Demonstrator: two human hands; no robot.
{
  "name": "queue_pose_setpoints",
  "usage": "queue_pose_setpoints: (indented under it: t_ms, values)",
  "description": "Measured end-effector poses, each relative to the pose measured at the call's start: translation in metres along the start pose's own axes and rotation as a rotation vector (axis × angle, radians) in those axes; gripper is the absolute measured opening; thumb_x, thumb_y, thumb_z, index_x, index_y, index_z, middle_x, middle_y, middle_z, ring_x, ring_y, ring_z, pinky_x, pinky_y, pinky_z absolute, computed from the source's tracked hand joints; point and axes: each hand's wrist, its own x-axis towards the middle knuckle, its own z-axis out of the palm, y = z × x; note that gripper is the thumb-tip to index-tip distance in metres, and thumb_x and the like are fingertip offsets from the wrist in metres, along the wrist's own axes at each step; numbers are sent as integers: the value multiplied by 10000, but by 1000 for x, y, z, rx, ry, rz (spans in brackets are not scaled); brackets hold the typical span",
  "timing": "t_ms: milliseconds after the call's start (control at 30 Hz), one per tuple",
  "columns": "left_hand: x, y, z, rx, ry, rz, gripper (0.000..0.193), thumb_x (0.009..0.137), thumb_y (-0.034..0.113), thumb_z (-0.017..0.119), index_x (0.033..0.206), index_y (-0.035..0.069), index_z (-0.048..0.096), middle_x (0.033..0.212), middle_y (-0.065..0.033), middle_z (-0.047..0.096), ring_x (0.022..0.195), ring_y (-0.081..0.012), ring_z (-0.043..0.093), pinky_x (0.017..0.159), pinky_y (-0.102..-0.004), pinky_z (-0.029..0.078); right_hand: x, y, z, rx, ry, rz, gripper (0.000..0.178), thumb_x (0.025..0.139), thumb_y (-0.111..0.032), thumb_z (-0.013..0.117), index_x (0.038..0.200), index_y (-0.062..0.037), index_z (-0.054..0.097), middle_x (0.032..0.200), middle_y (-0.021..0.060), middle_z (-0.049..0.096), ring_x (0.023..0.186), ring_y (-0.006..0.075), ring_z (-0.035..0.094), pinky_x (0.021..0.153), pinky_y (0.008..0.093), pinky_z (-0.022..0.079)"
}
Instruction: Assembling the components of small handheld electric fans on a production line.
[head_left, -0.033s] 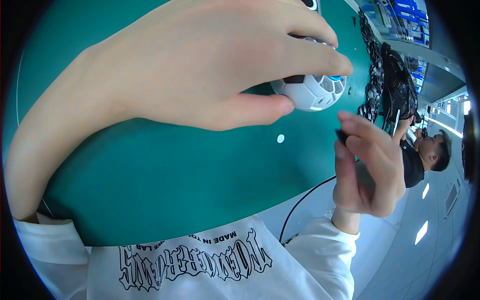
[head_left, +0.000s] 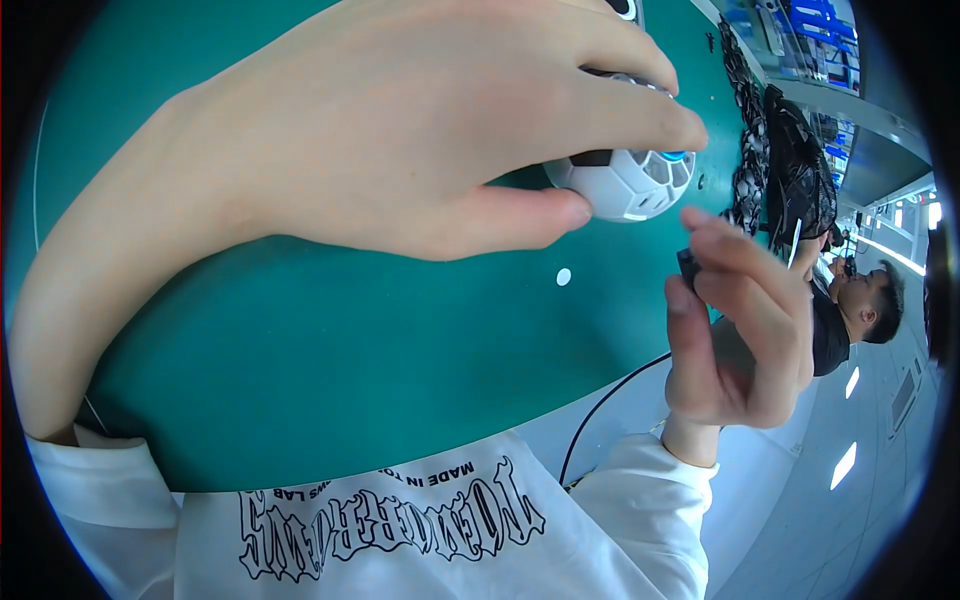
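ok so from my end, thru the head cam: left hand [head_left: 430, 130] is on the white paneled ball [head_left: 640, 192], fingers curled over the top, thumb against its lower left side. Right hand [head_left: 745, 325] has thumb + fingertip pinching a small black piece [head_left: 687, 268]. Key bit imo: ball's up & a bit left of the pinch, w/ a gap btwn, so L hand is def nearer. Ball's round, no long axis; can't tell the piece's, too small. Green table [head_left: 350, 350] underneath.
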Motion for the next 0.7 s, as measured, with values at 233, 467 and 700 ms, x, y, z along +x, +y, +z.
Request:
queue_pose_setpoints:
  t_ms: [233, 467, 700]
  values:
    - [4, -2, -3, 27, -15, 20, 573, 788, 266, 792, 1291, 25, 663, 1289, -213, 637, 1042, -345, 656, 852, -398, 536, 18, 3, 1, 235, -48, 342, 226, 753, 87, 783, 939, 57, 658, 955, 146, 659, 803, 194, 616, 776, 306, 485]
    - [3, -1, -2, 46, -9, 32, 574, 785, 274, 793, 1286, 25, 667, 1293, -211, 638, 1060, -348, 654, 867, -402, 533, 8, 32, 20, 464, 2, 263, 238, 776, 48, 782, 959, 46, 630, 971, 105, 599, 851, 162, 570, 767, 276, 454]
    - [13, 17, -6, 67, -4, 50, 575, 782, 281, 794, 1281, 24, 671, 1298, -210, 638, 1079, -351, 651, 883, -405, 530, 6, 37, 34, 690, 76, 363, 434, 809, -74, 792, 1158, 27, 555, 1077, 105, 527, 893, 143, 542, 696, 221, 443]
